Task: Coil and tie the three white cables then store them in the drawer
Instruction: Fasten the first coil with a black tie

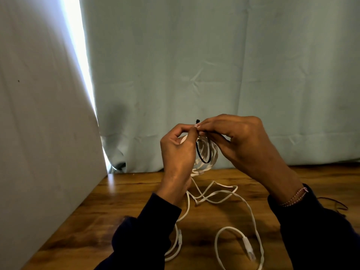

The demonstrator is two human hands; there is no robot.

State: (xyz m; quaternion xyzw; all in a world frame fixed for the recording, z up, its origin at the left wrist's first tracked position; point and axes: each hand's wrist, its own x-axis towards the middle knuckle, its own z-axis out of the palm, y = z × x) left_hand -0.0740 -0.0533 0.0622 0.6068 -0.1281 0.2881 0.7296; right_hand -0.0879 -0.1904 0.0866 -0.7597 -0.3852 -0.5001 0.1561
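Hands meet at 12 o'clock above the table (136, 193): left hand (178, 151) grips the coil (206, 152), right hand (239, 141) pinches a black tie (200, 155). Cable looks light, floppy, springy; best held across all loops.

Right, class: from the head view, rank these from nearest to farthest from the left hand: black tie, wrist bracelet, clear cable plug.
1. Black tie: touching the left hand, around the held coil.
2. Wrist bracelet: right, on the other wrist.
3. Clear cable plug: lower right, on the table.
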